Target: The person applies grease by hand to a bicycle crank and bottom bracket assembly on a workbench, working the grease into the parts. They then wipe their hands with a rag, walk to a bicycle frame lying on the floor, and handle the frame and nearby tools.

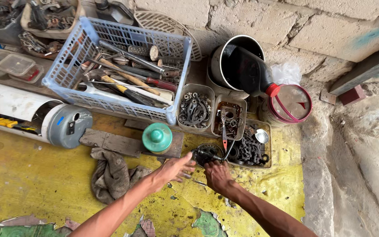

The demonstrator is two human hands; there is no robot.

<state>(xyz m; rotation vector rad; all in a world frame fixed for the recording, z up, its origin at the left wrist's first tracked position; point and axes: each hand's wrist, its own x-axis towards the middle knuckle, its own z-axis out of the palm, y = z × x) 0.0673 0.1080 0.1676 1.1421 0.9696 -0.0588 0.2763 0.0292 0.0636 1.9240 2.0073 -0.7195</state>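
Your left hand (178,169) is open, fingers touching the dark sprocket (207,153) on the yellow floor (31,180); your right hand (217,175) seems closed on it. Greasy part could slip, knocking the green-lidded jar (157,138).

Floor (31,175) yellow, paint peeling. Basket (66,66) light blue lattice; lid (157,137) green. Bottle (246,70) black, red cap (272,90).

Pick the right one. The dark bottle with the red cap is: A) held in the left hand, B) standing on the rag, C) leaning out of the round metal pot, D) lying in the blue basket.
C: the dark bottle rests tilted in the metal pot, its red cap poking out over the rim, far from both hands.
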